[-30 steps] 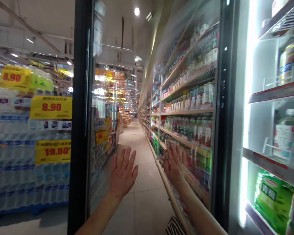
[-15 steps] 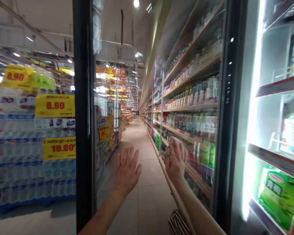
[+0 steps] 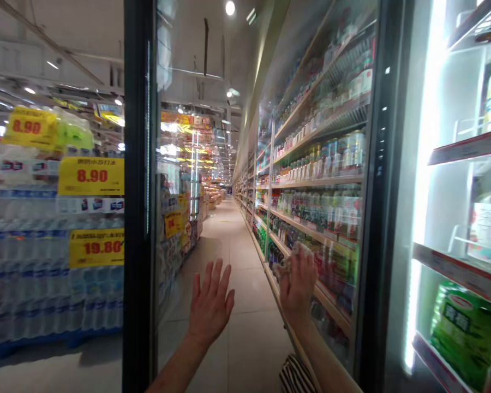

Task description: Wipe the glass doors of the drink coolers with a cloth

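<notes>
The glass door (image 3: pixel 229 136) fills most of my view: a tall, smooth, clear pane in a black frame (image 3: pixel 137 218), swung out so the aisle and the drink shelves (image 3: pixel 311 180) show through it. Since a moment ago both my hands have slid lower on the pane, so the cloth now covers a lower band of glass than it did.

To the right the open cooler glows white, with hard red-edged shelf rails (image 3: pixel 454 262) and soft green packs (image 3: pixel 462 327) near me. Far left are shrink-wrapped bottled water (image 3: pixel 45 284) and flat yellow price cards (image 3: pixel 90 176).

My left hand (image 3: pixel 210 308) lies flat on the glass, fingers wide apart, holding nothing. My right hand (image 3: pixel 298 286) keeps its fingers close together and pins the cloth (image 3: pixel 284 266), a small, crumpled, pale rag, against the pane, bunched at my fingertips.
</notes>
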The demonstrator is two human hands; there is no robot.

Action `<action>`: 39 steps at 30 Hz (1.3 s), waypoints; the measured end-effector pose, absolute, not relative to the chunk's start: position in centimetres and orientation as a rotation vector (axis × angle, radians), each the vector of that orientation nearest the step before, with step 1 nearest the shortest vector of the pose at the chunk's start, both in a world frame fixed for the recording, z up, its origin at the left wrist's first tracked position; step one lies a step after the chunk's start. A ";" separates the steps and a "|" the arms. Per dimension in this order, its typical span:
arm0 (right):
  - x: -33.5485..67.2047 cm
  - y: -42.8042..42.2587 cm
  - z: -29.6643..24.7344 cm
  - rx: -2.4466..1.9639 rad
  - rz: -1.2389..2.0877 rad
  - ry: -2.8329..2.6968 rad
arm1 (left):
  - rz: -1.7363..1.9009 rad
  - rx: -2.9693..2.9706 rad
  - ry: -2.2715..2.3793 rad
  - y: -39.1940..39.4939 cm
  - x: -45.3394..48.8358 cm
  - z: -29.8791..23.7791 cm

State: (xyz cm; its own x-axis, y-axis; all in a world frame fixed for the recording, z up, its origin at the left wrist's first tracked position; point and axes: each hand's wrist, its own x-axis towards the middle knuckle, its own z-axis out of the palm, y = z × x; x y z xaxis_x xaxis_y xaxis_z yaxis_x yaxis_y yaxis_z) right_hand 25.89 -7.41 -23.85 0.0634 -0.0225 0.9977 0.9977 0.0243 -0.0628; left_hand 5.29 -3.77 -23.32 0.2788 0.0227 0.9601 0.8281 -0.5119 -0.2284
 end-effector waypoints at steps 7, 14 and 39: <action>27.2 -7.2 -23.1 -1.219 -1.164 -1.130 | -1.325 -1.795 -0.773 -3.7 5.2 -23.7; 27.2 -7.2 -23.4 -1.131 -1.231 -1.390 | -1.410 -1.805 -0.761 -3.4 5.5 -23.9; 30.3 -6.9 -18.6 -1.077 -1.327 -1.270 | -1.394 -1.827 -0.765 -3.5 5.3 -23.9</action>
